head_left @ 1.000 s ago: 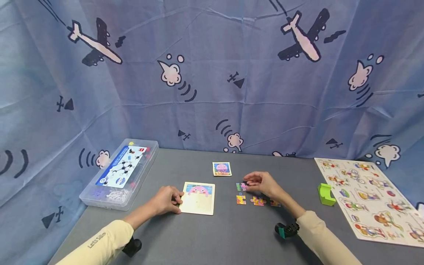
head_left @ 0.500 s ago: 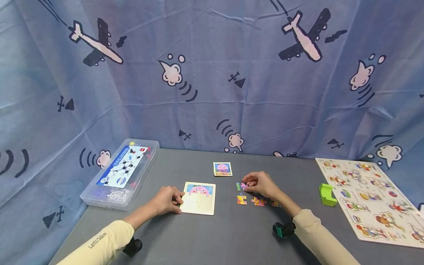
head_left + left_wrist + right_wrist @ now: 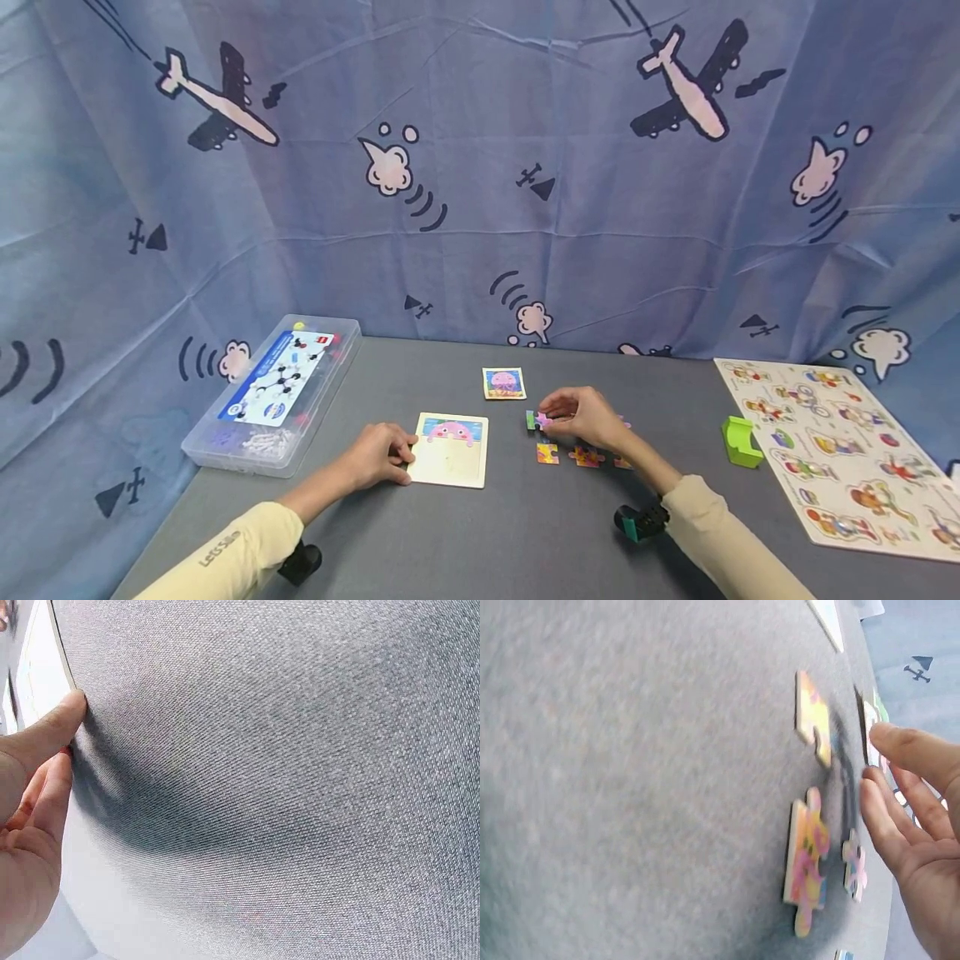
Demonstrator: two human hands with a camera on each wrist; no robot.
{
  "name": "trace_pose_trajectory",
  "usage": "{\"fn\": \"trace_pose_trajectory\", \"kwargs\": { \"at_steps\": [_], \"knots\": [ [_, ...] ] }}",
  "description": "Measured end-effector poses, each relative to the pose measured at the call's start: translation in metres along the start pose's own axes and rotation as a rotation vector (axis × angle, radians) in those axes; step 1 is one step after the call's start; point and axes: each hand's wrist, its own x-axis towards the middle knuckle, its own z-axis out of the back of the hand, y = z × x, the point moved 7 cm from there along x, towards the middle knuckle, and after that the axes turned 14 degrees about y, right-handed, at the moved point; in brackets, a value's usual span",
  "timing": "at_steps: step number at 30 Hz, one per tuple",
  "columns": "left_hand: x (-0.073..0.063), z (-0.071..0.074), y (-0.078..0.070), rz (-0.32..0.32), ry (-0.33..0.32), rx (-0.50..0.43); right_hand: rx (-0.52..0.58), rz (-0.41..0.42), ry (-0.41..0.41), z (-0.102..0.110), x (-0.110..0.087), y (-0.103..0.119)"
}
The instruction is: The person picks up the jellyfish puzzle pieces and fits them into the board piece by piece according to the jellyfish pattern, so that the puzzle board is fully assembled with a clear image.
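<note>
My left hand [image 3: 378, 454] holds the left edge of a square puzzle board [image 3: 442, 462] with thumb and fingertips. A pink sea creature's upper part and a blue strip fill its top; the lower area is bare pale wood. In the left wrist view, the thumb [image 3: 64, 720] is right at the board's edge. My right hand [image 3: 588, 417] pinches a green-and-pink puzzle piece [image 3: 532, 421], which appears tilted up in the right wrist view. Near it lie a yellow puzzle piece [image 3: 547, 453] and a yellow-pink puzzle piece [image 3: 587, 456]; another piece [image 3: 622, 462] is partly hidden by the wrist.
Behind the board lies a small picture card [image 3: 503, 382] with a pink jellyfish. A clear plastic case [image 3: 300, 433] stands at the left. On the right are a light green block [image 3: 741, 442] and a large illustrated board [image 3: 847, 450]. A printed blue curtain [image 3: 465, 192] hangs behind the table.
My right hand has moved slightly left with the green-and-pink puzzle piece, uncovering another piece behind the wrist. The left hand stays at the puzzle board's edge.
</note>
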Motion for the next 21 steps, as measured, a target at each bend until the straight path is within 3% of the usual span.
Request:
{"fn": "trace_pose_trajectory", "kwargs": {
  "at_steps": [6, 12, 21],
  "knots": [
    [0.001, -0.001, 0.000, 0.001, -0.006, 0.008, 0.231, -0.038, -0.005, -0.010, -0.004, 0.000],
    [-0.001, 0.000, 0.000, -0.021, -0.002, -0.009, 0.479, -0.075, -0.077, -0.024, -0.010, -0.005],
    [-0.001, -0.001, 0.000, -0.057, 0.001, -0.016, 0.639, -0.095, -0.164, -0.036, -0.016, -0.004]
  ]
}}
